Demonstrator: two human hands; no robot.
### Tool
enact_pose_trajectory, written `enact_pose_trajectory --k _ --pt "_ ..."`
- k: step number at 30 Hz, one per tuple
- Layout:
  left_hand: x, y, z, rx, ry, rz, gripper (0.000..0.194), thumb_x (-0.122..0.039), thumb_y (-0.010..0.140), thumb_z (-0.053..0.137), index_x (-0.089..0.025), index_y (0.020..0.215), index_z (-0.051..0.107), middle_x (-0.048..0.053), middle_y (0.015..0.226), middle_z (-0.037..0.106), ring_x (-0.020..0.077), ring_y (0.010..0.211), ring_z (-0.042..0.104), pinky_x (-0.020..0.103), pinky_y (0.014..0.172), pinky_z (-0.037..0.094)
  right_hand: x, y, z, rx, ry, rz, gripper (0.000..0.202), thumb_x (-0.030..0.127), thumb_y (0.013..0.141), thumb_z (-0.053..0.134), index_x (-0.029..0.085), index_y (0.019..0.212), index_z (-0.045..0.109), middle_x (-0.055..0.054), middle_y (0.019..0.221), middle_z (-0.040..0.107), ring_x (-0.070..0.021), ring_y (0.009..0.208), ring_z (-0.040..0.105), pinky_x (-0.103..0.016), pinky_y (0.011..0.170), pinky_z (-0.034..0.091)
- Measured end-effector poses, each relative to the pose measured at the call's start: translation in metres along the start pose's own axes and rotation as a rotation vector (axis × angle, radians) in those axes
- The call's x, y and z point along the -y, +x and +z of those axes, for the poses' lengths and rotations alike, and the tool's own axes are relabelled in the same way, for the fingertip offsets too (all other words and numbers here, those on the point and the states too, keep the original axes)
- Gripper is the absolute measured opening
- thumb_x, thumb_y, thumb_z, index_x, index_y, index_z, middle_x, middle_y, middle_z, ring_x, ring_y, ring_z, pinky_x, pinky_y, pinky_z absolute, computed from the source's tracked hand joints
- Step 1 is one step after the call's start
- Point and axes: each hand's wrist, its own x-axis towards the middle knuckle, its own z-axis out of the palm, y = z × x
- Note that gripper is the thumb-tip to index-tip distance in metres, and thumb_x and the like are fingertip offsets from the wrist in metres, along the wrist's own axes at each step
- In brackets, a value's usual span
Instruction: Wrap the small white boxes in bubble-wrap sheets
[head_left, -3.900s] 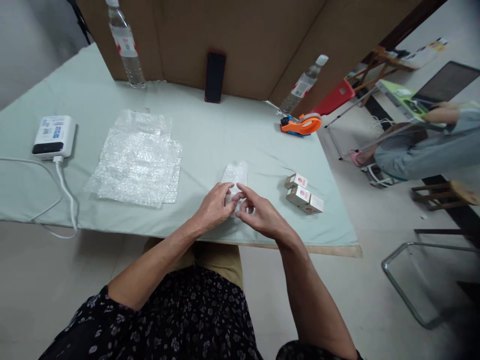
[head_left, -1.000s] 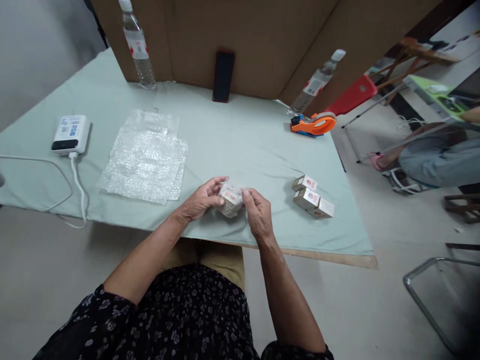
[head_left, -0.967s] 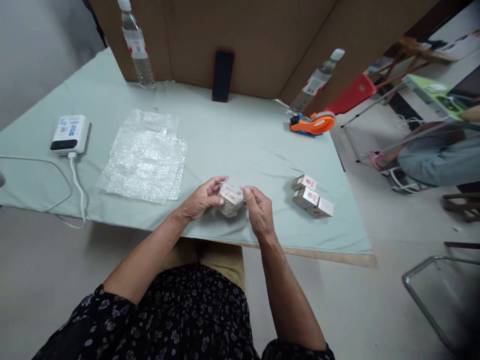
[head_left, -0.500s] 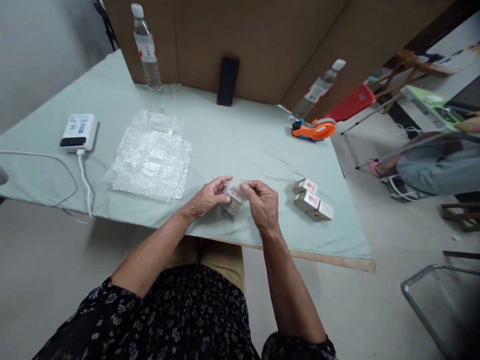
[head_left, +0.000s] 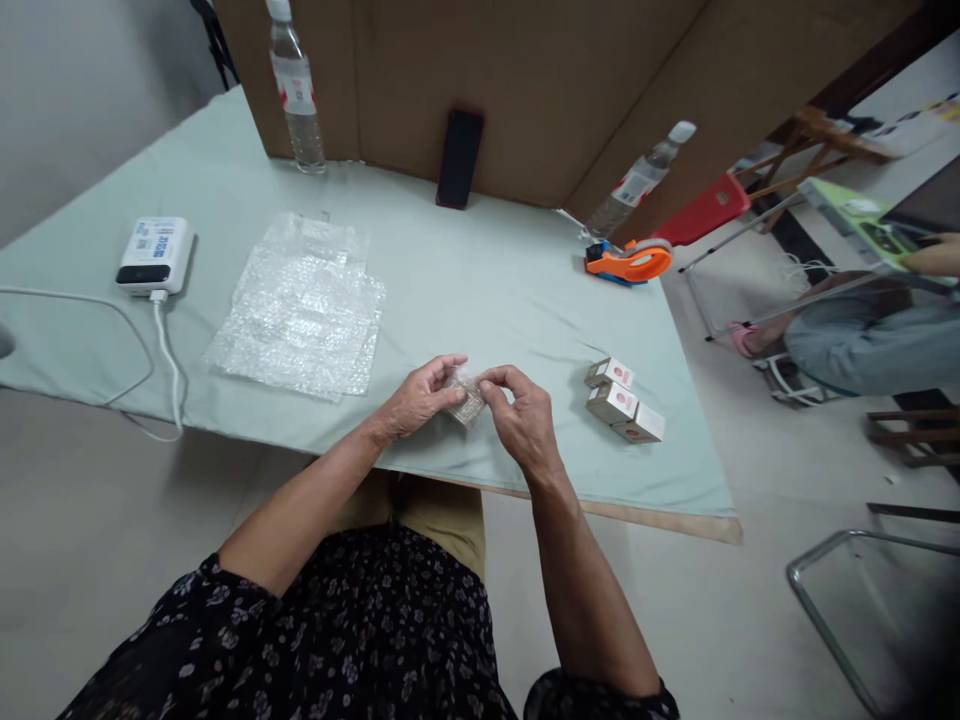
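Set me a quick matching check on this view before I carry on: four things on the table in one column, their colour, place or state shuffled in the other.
Things
1. small box
2. tape dispenser
3. phone
4. white device

Descriptions
A. leaning against the brown cardboard
B. has a white cable plugged in
C. in the left hand, with the right hand at its clear wrap
D. bright orange with some blue

Right pairs
1-C, 2-D, 3-A, 4-B
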Motion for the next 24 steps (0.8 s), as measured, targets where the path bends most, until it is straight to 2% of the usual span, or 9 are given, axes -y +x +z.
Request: enact_pose_trajectory --k 5,8,12,16,20,22,24 --pt "0.002 0.000 0.003 -0.023 -0.009 0.010 0.061 -0.029 0.074 0.079 -0.015 0.129 0.056 0.006 0.105 0.063 0.0165 0.099 0.058 0.029 0.091 0.045 -0.002 -0.011 0.001 0.022 -0.204 -0.174 0.020 0.027 0.094 0.050 0.024 0.094 0.070 -0.004 0.095 0.077 -0.0232 0.092 0.069 -0.040 0.094 0.045" --pt "0.003 0.001 0.004 -0.042 -0.012 0.022 0.060 -0.030 0.074 0.078 -0.015 0.128 0.056 0.004 0.099 0.062 0.0153 0.093 0.057 0.027 0.086 0.045 -0.007 -0.021 0.003 0.019 -0.320 -0.339 0.022 0.034 0.096 0.055 0.021 0.109 0.067 -0.008 0.109 0.076 -0.0252 0.102 0.068 -0.040 0.095 0.045" --pt "0.003 0.001 0.005 -0.045 0.003 0.029 0.060 -0.032 0.077 0.076 -0.016 0.131 0.055 0.001 0.091 0.059 0.0131 0.084 0.055 0.026 0.081 0.045 -0.018 -0.030 0.007 -0.008 -0.512 -0.517 0.044 0.038 0.093 0.061 0.017 0.132 0.055 -0.016 0.126 0.069 -0.0287 0.115 0.063 -0.043 0.098 0.042" --pt "0.004 0.002 0.005 -0.056 0.064 0.044 0.054 -0.032 0.081 0.072 -0.018 0.131 0.056 -0.001 0.087 0.054 0.0110 0.078 0.052 0.024 0.076 0.044 -0.024 -0.029 0.010 0.002 -0.606 -0.540 0.042 0.033 0.095 0.058 0.017 0.133 0.053 -0.016 0.126 0.068 -0.0283 0.116 0.062 -0.044 0.101 0.037" --pt "0.009 0.003 0.006 -0.078 0.170 0.077 0.053 -0.033 0.084 0.069 -0.018 0.133 0.056 -0.002 0.084 0.051 0.0109 0.075 0.049 0.023 0.072 0.043 -0.019 -0.027 0.010 -0.008 -0.606 -0.518 0.037 0.026 0.089 0.061 0.017 0.124 0.057 -0.014 0.120 0.070 -0.0275 0.111 0.062 -0.043 0.102 0.036" --pt "0.013 0.002 0.007 -0.084 0.219 0.107 0.058 -0.034 0.086 0.068 -0.018 0.139 0.051 0.000 0.088 0.055 0.0126 0.080 0.053 0.025 0.076 0.045 -0.017 -0.025 0.007 -0.011 -0.591 -0.501 0.035 0.023 0.085 0.063 0.017 0.119 0.060 -0.014 0.116 0.071 -0.0284 0.110 0.062 -0.044 0.101 0.037" --pt "0.015 0.000 0.008 -0.105 0.266 0.145 0.066 -0.037 0.086 0.068 -0.018 0.145 0.045 0.005 0.102 0.061 0.0161 0.091 0.058 0.029 0.086 0.047 -0.020 -0.016 -0.001 0.002 -0.543 -0.459 0.035 0.023 0.081 0.064 0.017 0.116 0.061 -0.013 0.114 0.071 -0.0294 0.110 0.062 -0.044 0.099 0.039"
